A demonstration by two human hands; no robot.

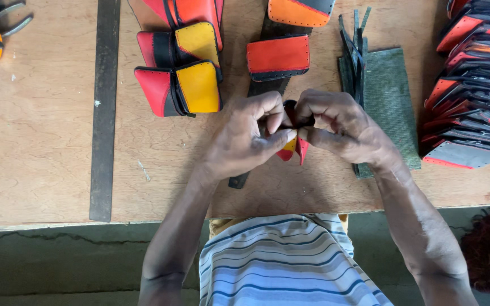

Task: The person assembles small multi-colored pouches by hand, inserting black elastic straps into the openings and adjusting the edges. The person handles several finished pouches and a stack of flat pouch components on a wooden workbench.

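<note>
We see a small red and yellow leather piece (294, 146) pinched between both hands just above the near part of the wooden table (41, 141), most of it hidden by the fingers so that only its lower red and yellow corners and a dark upper edge show. Our left hand (250, 139) closes on it from the left with thumb and bent fingers, and our right hand (338, 126) does the same from the right, the two thumbs nearly touching. Under the hands lies a dark strap (238, 180). Just beyond them sit finished red and yellow pouches (185, 85) and an orange flap piece (278, 56). To the right lie a green mat (389, 96) and a stack of red and black pieces (472, 90); to the left, a long metal ruler (103, 113).
</note>
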